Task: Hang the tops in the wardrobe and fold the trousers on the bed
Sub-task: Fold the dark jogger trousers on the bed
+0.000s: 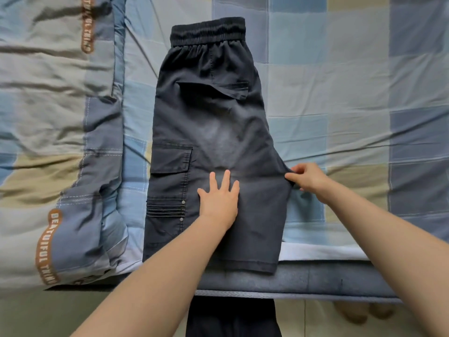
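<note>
The dark cargo shorts [209, 142] are lying folded in half on the checked bed sheet [340, 81]. Your left hand [220, 198] is pressing flat on them, and your right hand [307, 177] is pinching the crotch corner. They look soft, light and floppy, so try holding the hem and waistband.

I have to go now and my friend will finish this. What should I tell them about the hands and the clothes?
Left hand: flat, fingers spread, pressing on the dark trousers.
Right hand: pinching the trousers' right edge at the crotch point.
Trousers lie on the bed, halved lengthwise, waistband far, hem at the near edge.
Done: first fold.
Left: fold them shorter. No tops or wardrobe in view.
</note>
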Tool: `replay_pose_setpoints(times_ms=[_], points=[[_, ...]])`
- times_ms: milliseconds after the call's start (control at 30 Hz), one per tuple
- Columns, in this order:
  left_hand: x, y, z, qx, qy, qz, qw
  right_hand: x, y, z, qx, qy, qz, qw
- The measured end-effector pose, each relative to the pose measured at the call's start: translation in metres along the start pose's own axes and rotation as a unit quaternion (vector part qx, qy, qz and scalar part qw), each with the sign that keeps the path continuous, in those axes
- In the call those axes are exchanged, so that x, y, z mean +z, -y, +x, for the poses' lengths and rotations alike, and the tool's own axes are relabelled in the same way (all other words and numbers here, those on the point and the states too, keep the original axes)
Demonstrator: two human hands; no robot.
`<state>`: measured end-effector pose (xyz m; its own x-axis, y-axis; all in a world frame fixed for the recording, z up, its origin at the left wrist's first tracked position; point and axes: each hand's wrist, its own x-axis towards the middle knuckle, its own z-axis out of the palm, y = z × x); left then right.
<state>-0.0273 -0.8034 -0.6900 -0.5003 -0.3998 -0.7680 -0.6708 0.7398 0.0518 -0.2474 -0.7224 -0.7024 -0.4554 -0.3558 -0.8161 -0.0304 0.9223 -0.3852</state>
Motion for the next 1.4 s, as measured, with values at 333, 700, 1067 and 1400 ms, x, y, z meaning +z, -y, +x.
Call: replay_pose_setpoints(times_ms=[333, 700, 1067, 1400], points=[[-0.175, 0.085, 0.111, -0.061, -0.419, -0.133, 0.896, 0.009, 0.001, 0.019, 0.061, 0.068, 0.108, 0.990], [-0.125, 0.081, 0.129, -0.051, -0.156, 0.017, 0.986, 0.005, 0.000, 0.031, 0.029, 0.111, 0.078, 0.990], [-0.180, 0.097, 0.177, -0.033, -0.076, 0.003, 0.997, 0.002, -0.001, 0.035, 0.019, 0.118, 0.061, 0.991], [-0.086, 0.044, 0.111, 0.062, -0.236, 0.046, 0.969, 0.001, -0.008, 0.011, -0.008, 0.105, 0.113, 0.988]])
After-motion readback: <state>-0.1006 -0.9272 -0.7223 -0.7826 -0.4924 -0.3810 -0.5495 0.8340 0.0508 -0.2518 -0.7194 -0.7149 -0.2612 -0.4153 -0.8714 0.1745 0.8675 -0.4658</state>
